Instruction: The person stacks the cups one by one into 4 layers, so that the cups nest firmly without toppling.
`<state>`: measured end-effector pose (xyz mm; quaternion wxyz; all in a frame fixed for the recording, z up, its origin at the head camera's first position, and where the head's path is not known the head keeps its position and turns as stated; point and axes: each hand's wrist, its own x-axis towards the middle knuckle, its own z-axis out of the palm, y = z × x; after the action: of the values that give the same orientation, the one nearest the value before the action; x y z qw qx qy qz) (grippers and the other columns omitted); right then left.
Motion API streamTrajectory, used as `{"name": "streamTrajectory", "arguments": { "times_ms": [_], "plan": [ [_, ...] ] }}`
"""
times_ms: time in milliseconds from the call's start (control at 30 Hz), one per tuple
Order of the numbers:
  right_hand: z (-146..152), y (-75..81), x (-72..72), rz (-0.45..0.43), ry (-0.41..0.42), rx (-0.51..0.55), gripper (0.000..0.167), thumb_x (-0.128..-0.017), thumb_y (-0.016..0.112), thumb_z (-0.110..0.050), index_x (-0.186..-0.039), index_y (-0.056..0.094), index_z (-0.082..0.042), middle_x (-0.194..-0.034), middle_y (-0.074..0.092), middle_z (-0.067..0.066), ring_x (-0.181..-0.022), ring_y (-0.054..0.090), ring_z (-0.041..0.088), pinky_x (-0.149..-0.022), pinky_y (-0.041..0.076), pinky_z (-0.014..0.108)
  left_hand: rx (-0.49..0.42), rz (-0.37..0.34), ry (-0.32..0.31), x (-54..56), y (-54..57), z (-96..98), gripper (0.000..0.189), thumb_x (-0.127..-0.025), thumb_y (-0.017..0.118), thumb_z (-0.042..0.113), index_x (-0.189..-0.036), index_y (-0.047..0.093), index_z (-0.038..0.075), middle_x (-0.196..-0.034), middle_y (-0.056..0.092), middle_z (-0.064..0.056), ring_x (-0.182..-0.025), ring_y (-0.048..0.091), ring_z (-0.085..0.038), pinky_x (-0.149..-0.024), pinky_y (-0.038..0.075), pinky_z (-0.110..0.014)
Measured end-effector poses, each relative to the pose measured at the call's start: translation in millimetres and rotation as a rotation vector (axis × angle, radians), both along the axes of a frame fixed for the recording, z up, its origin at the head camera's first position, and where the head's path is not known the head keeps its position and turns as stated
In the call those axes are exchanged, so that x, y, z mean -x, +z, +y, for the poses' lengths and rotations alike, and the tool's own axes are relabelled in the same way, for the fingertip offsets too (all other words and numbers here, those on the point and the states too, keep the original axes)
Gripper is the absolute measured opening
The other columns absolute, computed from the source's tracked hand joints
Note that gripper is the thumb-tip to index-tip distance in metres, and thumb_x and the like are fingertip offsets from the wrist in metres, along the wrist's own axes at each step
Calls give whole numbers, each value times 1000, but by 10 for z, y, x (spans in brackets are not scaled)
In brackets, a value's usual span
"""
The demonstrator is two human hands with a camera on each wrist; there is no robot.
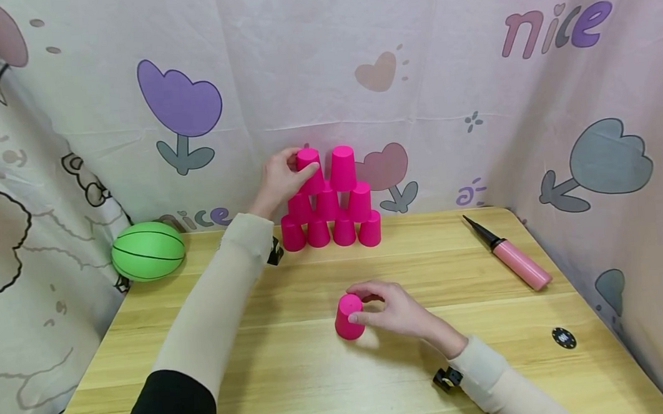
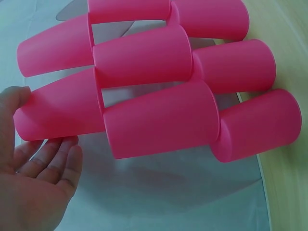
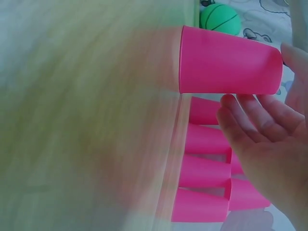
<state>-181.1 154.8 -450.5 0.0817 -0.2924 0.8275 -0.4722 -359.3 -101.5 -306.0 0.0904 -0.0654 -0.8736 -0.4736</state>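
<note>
Pink plastic cups stand upside down in a stacked pyramid at the back of the table, several in the bottom row [image 1: 344, 230], three in the middle row and two on top. My left hand [image 1: 282, 179] holds the top-left cup [image 1: 309, 167] between thumb and fingers; that cup [image 2: 60, 108] sits across the row beneath it in the left wrist view. Nearer the front, my right hand [image 1: 395, 310] pinches a single upside-down cup [image 1: 346, 324] from its right side. In the right wrist view this cup [image 3: 231, 62] has its rim at the tabletop.
A green ball [image 1: 148, 251] lies at the table's back left. To the right are a pink hand pump [image 1: 517, 261] with a black nozzle and a black round chip [image 1: 564, 338]. A patterned curtain [image 1: 279, 59] hangs close behind the pyramid.
</note>
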Motion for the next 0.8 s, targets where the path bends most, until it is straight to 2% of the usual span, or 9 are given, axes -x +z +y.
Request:
{"name": "streamTrajectory", "arguments": {
  "times_ms": [167,433,700,800],
  "plan": [
    [7,-15,2,6,24,-4,41,-90,85,-33,-128,71,-27,-119,73,-15,-110,69,9,-104,57,39,-4,-1,-5,13,6,1,60,-96,77,35,-149,56,13,-134,65,-10,-116,62,-27,-98,61,-41],
    [15,-24,-3,15,27,-16,44,-91,85,-31,-132,70,-23,-123,74,-10,-111,70,12,-104,58,42,-11,-4,-13,19,11,-11,61,-96,77,35,-150,55,14,-137,64,-10,-119,62,-28,-100,61,-42],
    [20,-27,-6,-11,19,-16,44,-91,85,-31,-132,70,-24,-123,74,-10,-112,69,13,-105,57,44,9,14,-18,25,-3,-8,62,-96,77,34,-150,55,13,-137,64,-10,-118,62,-28,-101,60,-42],
    [21,-31,-6,-13,17,-18,45,-90,85,-31,-132,70,-24,-123,74,-10,-112,69,12,-106,57,43,11,-5,-19,10,-2,-15,67,-95,78,36,-153,52,14,-141,63,-10,-122,62,-28,-103,59,-41]
  ]
}}
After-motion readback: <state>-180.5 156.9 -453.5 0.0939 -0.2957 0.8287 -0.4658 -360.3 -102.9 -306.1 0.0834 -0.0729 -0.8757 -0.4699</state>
